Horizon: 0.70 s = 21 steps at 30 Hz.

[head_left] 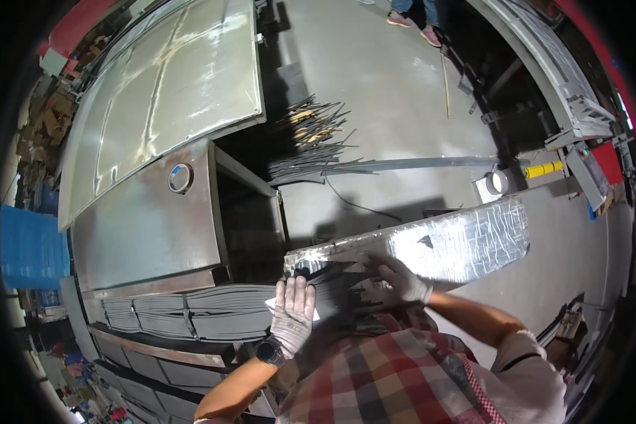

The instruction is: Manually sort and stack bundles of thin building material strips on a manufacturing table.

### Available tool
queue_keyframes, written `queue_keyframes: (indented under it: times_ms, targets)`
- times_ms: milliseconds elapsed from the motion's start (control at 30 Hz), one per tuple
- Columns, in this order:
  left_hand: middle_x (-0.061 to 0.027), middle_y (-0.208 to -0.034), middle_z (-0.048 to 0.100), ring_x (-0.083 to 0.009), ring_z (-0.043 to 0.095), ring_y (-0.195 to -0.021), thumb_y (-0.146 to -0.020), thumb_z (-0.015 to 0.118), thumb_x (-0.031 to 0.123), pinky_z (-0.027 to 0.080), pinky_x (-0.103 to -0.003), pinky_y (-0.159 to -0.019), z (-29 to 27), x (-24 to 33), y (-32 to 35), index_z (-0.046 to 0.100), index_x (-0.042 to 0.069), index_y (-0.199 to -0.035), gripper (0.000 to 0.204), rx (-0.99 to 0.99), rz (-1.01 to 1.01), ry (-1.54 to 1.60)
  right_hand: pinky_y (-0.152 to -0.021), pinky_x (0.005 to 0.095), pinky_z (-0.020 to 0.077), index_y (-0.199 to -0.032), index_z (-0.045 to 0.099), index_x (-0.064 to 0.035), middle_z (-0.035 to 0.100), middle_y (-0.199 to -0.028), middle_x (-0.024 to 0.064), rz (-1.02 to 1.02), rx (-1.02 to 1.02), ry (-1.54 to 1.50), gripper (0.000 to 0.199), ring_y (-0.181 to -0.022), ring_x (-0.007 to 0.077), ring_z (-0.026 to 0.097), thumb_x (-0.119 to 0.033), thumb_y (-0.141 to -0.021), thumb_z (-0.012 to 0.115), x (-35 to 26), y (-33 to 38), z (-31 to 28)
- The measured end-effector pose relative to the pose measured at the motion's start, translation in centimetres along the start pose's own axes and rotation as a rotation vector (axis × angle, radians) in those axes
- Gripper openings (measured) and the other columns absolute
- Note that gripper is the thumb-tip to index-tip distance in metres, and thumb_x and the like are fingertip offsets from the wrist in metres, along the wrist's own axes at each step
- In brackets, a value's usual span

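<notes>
My left hand (294, 311), in a pale work glove with a dark watch at the wrist, lies flat with its fingers stretched out. Beneath it are a white slip (271, 304) and the end of a bundle of dark grey strips (226, 321). My right hand (405, 281), also gloved, is over the near edge of a long package wrapped in shiny clear film (459, 244). Its fingers look apart, though dim and a little blurred, and I see nothing held. Dark shadow hides what lies between the two hands.
A metal-topped table (138, 219) bears a round ring (180, 178) on the left; a large metal sheet (184, 78) lies beyond. Loose dark strips (314, 141) are on the floor (381, 92). At the far right are a yellow roll (544, 169) and a person's shoes (431, 35).
</notes>
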<state>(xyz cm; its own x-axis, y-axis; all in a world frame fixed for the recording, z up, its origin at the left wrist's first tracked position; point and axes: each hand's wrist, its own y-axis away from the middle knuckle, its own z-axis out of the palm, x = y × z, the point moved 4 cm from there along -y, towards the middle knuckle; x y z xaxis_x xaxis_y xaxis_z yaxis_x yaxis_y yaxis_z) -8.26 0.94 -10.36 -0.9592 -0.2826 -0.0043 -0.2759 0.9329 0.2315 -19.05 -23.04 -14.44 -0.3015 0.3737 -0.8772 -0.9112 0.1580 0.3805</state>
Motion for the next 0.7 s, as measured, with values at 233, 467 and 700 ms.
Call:
queue_keyframes:
  times_ms: [233,467,700]
  targets:
    - [-0.0385,-0.145,0.028,-0.0525,0.029,-0.136,-0.087,0.045,0.003,0.016,-0.064,-0.114,-0.1,0.2,-0.5,0.033,-0.013,-0.136,0.053,0.071,0.096,-0.022,-0.109,0.0378,0.033,-0.148,0.029,-0.0036,0.045,-0.141,0.0174,-0.17,0.165,-0.052,0.056,-0.128,0.0284,0.045,-0.037,-0.104,0.034,6.4,-0.3,5.7]
    - [-0.0398,-0.142,0.031,-0.0541,0.029,-0.135,-0.087,0.046,0.002,0.017,-0.064,-0.114,0.1,-0.1,-0.1,0.033,-0.015,-0.134,0.052,0.101,0.1,-0.02,-0.098,0.0363,0.0436,-0.14,0.042,-0.0059,0.058,-0.126,0.0191,-0.026,0.226,0.436,0.051,-0.119,0.0304,0.054,-0.024,-0.095,0.057,0.9,1.3,4.6]
    - [-0.04,-0.143,0.03,-0.055,0.027,-0.135,-0.088,0.044,0.002,0.015,-0.066,-0.114,0.3,0.3,-0.3,0.031,-0.015,-0.135,0.052,0.016,0.123,-0.052,-0.079,0.0342,0.051,-0.109,0.068,-0.0055,0.07,-0.083,0.0124,0.003,0.249,0.342,0.029,-0.083,0.0246,0.067,-0.022,-0.085,0.069,1.4,1.6,5.6]
